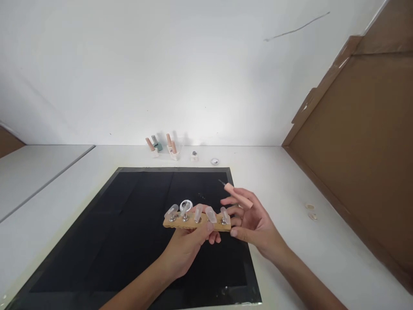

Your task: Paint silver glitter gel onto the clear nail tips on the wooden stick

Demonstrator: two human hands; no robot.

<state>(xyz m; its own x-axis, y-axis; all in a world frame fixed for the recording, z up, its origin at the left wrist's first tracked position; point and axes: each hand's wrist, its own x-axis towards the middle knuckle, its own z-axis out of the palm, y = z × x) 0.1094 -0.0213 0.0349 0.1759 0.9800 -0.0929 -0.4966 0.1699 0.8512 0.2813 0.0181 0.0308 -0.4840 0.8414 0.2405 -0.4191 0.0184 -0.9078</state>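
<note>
My left hand is closed round a wooden nail tip stand, held level above the black mat. Several clear false nail tips stand along it on small metal mounts. A peach nail polish brush rests between the fingers of my right hand, its dark bristle end pointing up and left. The right thumb and fingers are at the stand's right end; whether they press on it I cannot tell. Just behind the stand, a small round white-rimmed dish is partly covered by the nail tips.
Behind the black mat stand several nail polish bottles, an uncapped bottle and a small round dish. Two small pale pieces lie at right. A white wall rises behind; brown cardboard borders the right side.
</note>
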